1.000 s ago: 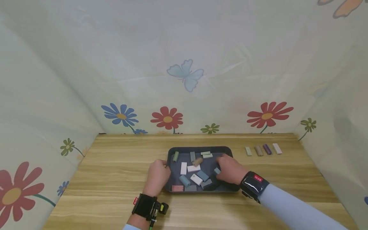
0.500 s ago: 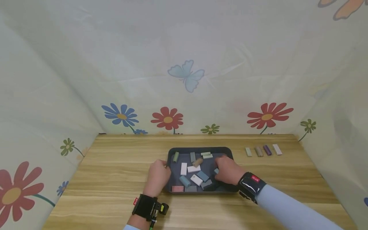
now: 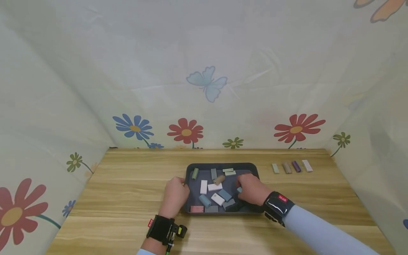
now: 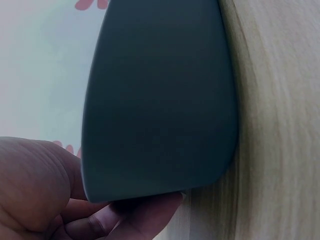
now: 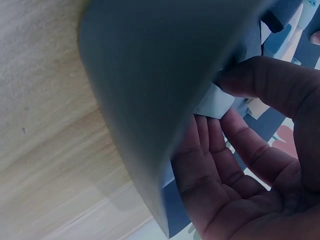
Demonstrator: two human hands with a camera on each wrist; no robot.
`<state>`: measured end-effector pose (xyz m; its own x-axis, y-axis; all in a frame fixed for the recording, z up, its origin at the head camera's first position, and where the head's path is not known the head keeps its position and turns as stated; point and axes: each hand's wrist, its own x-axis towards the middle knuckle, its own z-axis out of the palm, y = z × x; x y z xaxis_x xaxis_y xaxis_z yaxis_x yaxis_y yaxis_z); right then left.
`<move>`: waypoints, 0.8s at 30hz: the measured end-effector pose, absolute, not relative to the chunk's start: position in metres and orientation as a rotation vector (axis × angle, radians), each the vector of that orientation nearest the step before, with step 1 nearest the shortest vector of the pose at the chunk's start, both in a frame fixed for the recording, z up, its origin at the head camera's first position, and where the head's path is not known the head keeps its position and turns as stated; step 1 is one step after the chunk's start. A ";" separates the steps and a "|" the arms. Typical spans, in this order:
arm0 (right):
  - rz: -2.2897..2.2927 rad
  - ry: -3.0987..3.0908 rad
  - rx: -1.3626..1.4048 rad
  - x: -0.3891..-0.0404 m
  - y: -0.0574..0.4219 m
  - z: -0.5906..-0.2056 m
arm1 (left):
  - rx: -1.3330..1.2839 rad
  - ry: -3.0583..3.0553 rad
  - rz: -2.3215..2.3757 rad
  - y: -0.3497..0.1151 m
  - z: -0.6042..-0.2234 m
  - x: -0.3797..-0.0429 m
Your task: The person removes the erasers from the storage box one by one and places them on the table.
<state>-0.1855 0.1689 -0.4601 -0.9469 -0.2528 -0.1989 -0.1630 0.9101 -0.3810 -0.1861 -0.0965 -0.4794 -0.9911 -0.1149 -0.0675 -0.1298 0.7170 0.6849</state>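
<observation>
Pinching between thumb and fingertips, your right hand (image 3: 255,190) is holding a small pale blue block (image 5: 216,102), the fingers closed down to its width. That block is sitting within the right part of the dark grey tray (image 3: 242,165), inside its walls. Your left hand (image 3: 174,194) is gripping the tray at its left side, fingers bending round the edge; how firmly they are pressing, you cannot tell from these views. Toward the middle of the tray, a tan block (image 3: 219,180) is lying near two white blocks (image 3: 203,187), and a flat blue block (image 3: 225,194) is resting to the left of your right hand. Along the near wall, a pink block (image 3: 196,209) is lying in the left corner. Outside, to the tray's right, a pale green block (image 3: 275,168), a brown block (image 3: 287,168), a purple block (image 3: 296,166) and a lone white piece (image 3: 307,165) are standing in a row on the wooden table (image 3: 137,170).
</observation>
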 end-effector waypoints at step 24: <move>-0.782 2.921 -0.278 -0.208 0.241 -0.410 | -0.207 2.915 1.121 -0.095 -0.482 -0.187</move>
